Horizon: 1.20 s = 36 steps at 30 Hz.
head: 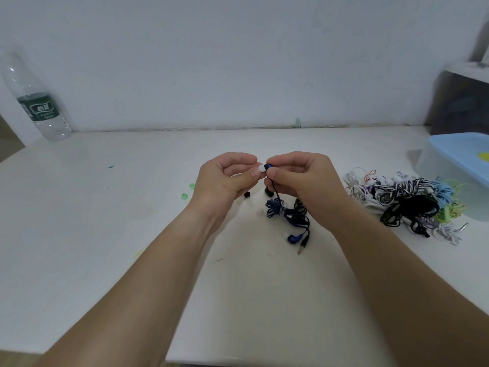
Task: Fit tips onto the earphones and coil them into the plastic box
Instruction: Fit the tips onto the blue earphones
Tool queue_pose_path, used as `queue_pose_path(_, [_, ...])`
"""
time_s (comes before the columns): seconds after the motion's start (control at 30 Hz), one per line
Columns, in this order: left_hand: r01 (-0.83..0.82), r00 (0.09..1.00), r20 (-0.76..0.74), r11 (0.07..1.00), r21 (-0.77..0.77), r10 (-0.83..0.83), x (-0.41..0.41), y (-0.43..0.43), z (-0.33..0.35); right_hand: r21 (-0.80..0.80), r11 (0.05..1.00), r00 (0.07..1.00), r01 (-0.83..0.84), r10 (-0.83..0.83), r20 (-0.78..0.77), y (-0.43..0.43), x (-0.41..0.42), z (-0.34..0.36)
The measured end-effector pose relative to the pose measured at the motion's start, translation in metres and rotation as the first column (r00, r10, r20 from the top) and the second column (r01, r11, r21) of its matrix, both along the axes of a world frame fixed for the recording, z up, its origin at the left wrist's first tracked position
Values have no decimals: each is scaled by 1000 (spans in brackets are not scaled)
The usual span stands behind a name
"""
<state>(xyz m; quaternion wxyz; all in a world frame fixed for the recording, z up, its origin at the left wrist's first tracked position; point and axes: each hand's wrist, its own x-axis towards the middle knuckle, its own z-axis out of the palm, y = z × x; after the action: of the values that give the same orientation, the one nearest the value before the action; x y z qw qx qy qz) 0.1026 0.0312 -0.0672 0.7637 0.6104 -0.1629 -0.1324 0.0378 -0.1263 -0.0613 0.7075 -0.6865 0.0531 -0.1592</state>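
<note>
Both bare forearms ran up from the lower edge of the view and met over the middle of the white table (105,234), with the hands raised above its surface and almost touching each other.

The left hand (227,176) was turned palm inward with its fingers curled. Its thumb and forefinger pinched a white ear tip (261,168), and the other fingers were folded loosely toward the palm.

The right hand (299,178) faced it with its fingers curled too. Its thumb and forefinger closed narrowly on a blue earbud (268,166), whose end met the white ear tip. Whether the tip was fully seated could not be told.

From the right hand's grip the blue cable (276,192) hung down to a bundled coil (285,211) lying on the table just below the hands. The second earbud (293,238) and the jack plug (303,245) lay at the near end of that coil.

Two black tips (247,194) lay on the table under the hands, and two green tips (184,196) lay to the left of the left wrist.

A pile of earphones (412,205) in white, black, striped, light blue and green lay to the right, touching the plastic box (460,168) with its blue lid at the right edge. A water bottle (37,102) stood against the wall at the far left.
</note>
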Motion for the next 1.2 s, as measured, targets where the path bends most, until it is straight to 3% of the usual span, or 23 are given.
queue_pose_path(0.27, [-15,1000,-8,1000,0,15,0,-1,0,17,1000,1000,-1,1,10,1,-1,0])
queue_pose_path(0.77, [37,999,-25,999,30,-36,0,2,2,-89,995,999,-46,47,0,-5,-1,0])
queue_pose_path(0.97, [45,999,-28,999,17,-45,0,1,3,-24,998,998,-61,61,-10,-6,-1,0])
queue_pose_path(1.2, [60,997,-43,998,29,-59,0,2,3,-150,986,997,-67,72,33,-7,-2,2])
